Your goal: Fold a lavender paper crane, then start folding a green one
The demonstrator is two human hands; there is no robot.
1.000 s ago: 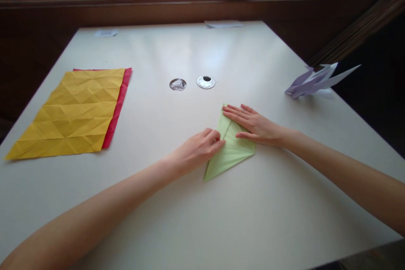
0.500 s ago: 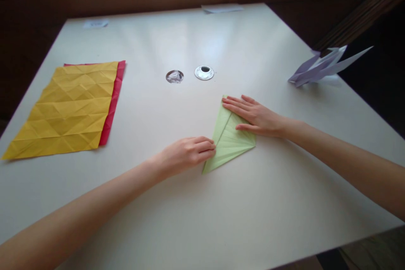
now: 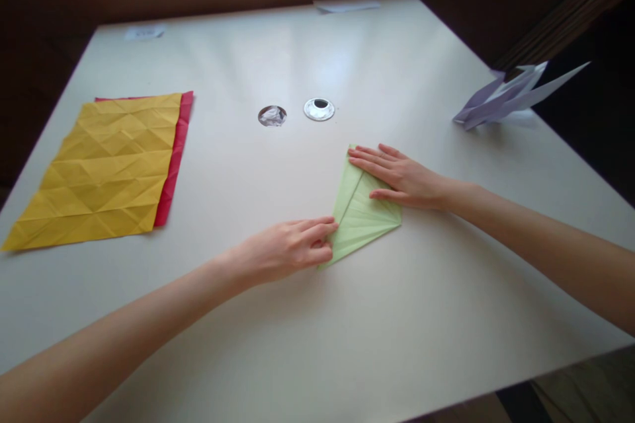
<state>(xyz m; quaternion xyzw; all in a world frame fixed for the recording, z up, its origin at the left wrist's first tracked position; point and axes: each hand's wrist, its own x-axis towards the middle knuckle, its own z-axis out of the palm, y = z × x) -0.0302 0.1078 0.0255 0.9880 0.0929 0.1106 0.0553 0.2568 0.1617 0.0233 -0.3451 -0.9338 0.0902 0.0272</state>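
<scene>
A light green sheet of origami paper, folded to a pointed shape with fanned creases, lies on the white table. My right hand rests flat on its upper right part, fingers stretched toward the top corner. At the paper's left edge is my left hand, its fingers bent and closed on the edge near the lower corner. The undersides of those fingertips are hidden.
Creased yellow paper overlies red paper at left. A purple folded paper figure stands at right. Beyond my hands are two round table holes, one holding crumpled foil and one with a metal ring.
My left hand's fingers have spread apart a little and slid slightly down along the paper's left edge. The right hand stays flat on the paper. The view has shifted slightly.
</scene>
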